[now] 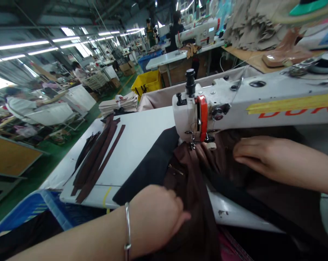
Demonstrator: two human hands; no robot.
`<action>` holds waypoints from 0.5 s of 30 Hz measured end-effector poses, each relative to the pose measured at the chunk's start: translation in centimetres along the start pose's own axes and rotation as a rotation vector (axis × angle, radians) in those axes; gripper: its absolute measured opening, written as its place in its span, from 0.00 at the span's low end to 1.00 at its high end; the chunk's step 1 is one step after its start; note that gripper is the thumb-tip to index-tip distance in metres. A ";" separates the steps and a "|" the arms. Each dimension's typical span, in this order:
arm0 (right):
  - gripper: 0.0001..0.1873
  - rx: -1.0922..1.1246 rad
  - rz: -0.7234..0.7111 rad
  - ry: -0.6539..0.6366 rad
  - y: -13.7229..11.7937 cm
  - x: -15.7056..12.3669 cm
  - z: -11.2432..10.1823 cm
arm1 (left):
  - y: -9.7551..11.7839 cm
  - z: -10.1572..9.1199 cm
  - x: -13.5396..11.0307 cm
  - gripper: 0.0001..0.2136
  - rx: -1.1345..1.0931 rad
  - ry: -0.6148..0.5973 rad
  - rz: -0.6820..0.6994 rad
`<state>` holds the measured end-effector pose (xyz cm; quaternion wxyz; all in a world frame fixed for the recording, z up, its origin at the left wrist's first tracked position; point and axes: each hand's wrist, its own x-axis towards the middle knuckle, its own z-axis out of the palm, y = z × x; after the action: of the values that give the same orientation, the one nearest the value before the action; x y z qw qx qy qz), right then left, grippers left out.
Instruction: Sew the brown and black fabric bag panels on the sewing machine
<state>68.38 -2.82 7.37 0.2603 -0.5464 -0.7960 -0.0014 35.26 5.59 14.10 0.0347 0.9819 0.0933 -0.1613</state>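
Note:
A dark brown garment (192,188) with a small zipper lies under the needle of a white sewing machine (229,98) and hangs over the table's near edge. My left hand (158,214), wearing a silver bangle, is closed on the garment's left side, its fingertips partly hidden. Further right, my right hand (258,154) pinches the brown cloth beneath the machine arm, fingers pressed together. A black cloth panel (150,166) reaches left from the presser foot. Across the garment's right part runs a black strip (240,190).
Brown strips (98,156) lie on the white tabletop (142,125). A blue basket (51,203) stands below its left edge. Behind are stacked pale pieces (119,103), a yellow crate (147,81) and another sewing machine (198,32). Other people sit or stand further off.

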 end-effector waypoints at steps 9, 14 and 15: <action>0.26 0.026 0.113 -0.061 -5.5 -1.7 5.1 | -4.3 4.8 8.9 0.14 0.056 0.451 0.086; 0.32 0.122 0.057 -0.225 -5.2 -2.8 3.5 | -4.7 5.2 7.6 0.18 0.011 0.404 0.104; 0.36 0.123 0.030 -0.278 -4.9 -2.8 3.0 | -4.8 5.1 7.5 0.20 0.017 0.390 0.124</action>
<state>63.64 -6.39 4.98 0.1808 -0.5361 -0.8147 0.1271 39.74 11.09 6.67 0.0175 0.9986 0.0362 0.0337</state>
